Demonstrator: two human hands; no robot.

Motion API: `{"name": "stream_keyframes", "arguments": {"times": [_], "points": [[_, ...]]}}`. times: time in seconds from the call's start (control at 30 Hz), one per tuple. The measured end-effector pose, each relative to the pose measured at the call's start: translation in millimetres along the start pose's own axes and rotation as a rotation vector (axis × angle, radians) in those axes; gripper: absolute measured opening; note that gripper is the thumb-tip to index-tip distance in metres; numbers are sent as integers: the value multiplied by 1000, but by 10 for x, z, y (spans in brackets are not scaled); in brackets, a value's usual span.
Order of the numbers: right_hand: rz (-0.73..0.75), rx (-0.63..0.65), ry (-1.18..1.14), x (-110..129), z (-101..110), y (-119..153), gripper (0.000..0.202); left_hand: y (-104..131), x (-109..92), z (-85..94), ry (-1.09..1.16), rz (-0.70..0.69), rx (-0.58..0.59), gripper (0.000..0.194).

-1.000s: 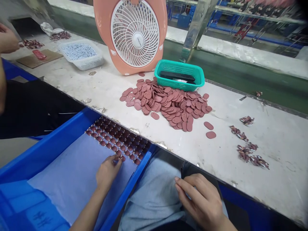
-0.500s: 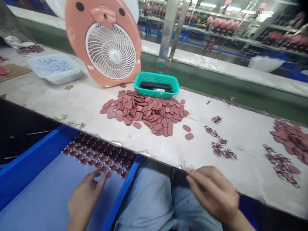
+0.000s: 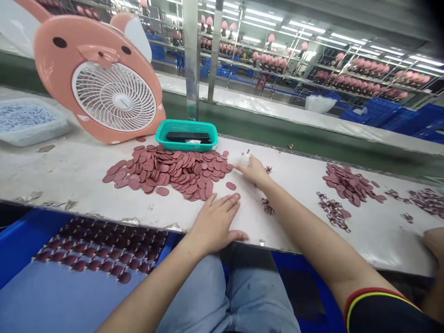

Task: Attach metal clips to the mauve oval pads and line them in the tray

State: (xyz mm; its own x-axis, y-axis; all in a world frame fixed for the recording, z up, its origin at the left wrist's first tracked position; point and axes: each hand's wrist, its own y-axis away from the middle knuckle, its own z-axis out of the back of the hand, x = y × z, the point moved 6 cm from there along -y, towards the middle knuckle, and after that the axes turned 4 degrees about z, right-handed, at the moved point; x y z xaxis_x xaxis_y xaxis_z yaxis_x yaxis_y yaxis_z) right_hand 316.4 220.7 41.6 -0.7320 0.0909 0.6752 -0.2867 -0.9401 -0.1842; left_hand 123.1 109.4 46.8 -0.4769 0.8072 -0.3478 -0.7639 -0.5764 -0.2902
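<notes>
My left hand (image 3: 217,222) is palm down at the table's front edge with its fingers spread, the fingertips on or beside a loose oval reddish-brown piece (image 3: 236,197). Reaching over the table, my right hand (image 3: 254,170) has its fingers apart, one fingertip at the right edge of a heap of the same oval pieces (image 3: 180,169). Another loose oval piece (image 3: 231,186) lies between the hands. Small metallic-looking clustered parts (image 3: 268,206) are partly hidden by my right forearm. Rows of reddish-brown pieces with small fittings (image 3: 100,253) fill the far part of a blue bin (image 3: 15,240) at lower left.
A green basket (image 3: 187,147) with a black object stands behind the heap, beside an orange animal-shaped fan (image 3: 104,92). A white tub (image 3: 34,132) is far left. More oval pieces (image 3: 350,182) and clustered parts (image 3: 333,212) lie right. Another person's hand (image 3: 433,240) is at the right edge.
My left hand has moved from the blue bin up to the table. My right hand has reached forward to the heap. The view has turned right, bringing another person's hand into sight.
</notes>
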Motion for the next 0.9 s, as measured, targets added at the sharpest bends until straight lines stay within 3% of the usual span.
{"name": "stream_keyframes", "arguments": {"times": [0.07, 0.13, 0.17, 0.23, 0.3, 0.4, 0.43, 0.5, 0.57, 0.67, 0.8, 0.9], "points": [[5, 14, -37, 84, 5, 37, 32, 154, 5, -39, 25, -58, 41, 65], [8, 7, -97, 162, 79, 195, 41, 399, 38, -40, 102, -107, 34, 36], [7, 3, -133, 199, 127, 315, 48, 526, 57, -20, 167, -114, -10, 28], [4, 14, -211, 275, 209, 621, 60, 753, 115, 47, 356, -26, -165, 32], [-4, 60, -276, 350, 238, 980, 68, 946, 216, 90, 640, 257, -357, 22], [-10, 248, -449, 472, 110, 1521, 49, 1218, 254, -10, 1120, 822, -549, 16], [-34, 328, -563, 506, 29, 1687, 43, 1272, 207, -40, 1224, 942, -570, 20], [-83, 425, -752, 563, -129, 1963, 39, 1323, 113, -53, 1324, 1047, -569, 25], [-122, 443, -878, 602, -272, 2156, 38, 1347, 61, -57, 1347, 1044, -527, 23], [-204, 378, -1063, 640, -453, 2326, 39, 1389, 33, -85, 1373, 918, -517, 23], [-332, 347, -1236, 689, -646, 2469, 48, 1433, -20, -60, 1276, 687, -635, 33], [-315, 426, -1295, 695, -702, 2550, 50, 1469, -48, -38, 1246, 696, -724, 25]]}}
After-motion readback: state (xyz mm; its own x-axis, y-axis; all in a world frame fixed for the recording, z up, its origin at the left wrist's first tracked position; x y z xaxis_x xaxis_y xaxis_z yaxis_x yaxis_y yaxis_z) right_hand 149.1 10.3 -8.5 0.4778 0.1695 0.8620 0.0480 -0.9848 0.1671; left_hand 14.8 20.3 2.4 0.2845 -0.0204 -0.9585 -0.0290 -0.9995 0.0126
